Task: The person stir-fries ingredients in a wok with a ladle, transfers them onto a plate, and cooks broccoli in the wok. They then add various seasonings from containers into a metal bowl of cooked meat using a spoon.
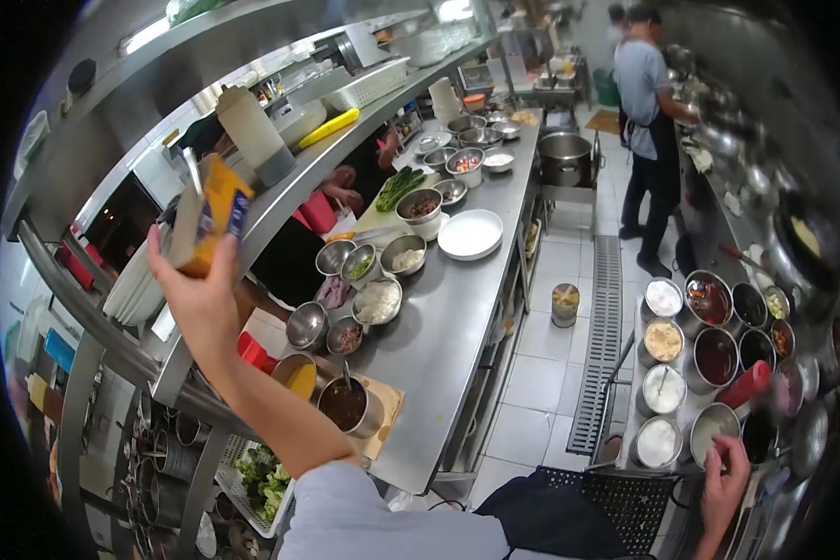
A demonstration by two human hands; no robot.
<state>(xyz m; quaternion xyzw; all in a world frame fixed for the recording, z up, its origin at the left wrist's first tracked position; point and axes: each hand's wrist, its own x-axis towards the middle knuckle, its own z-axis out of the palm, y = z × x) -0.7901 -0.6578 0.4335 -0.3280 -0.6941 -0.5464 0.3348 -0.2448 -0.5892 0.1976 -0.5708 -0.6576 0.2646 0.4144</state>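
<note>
My left hand is raised at the shelf on the left. Its thumb and fingers grip a yellow carton with a blue patch, slightly blurred. A squeeze bottle of pale contents stands on the shelf just beyond it. Low on the right, my right hand hangs by a metal container with a pale inside; its fingers are loosely bent and apart, with nothing visible in them. Whether they touch the rim I cannot tell. A red squeeze bottle lies tilted close by.
Along the steel counter stand several bowls, a white plate and a pot of dark sauce. White-powder tubs line the right station. A co-worker stands farther up the aisle, near a large pot. A can sits on the floor.
</note>
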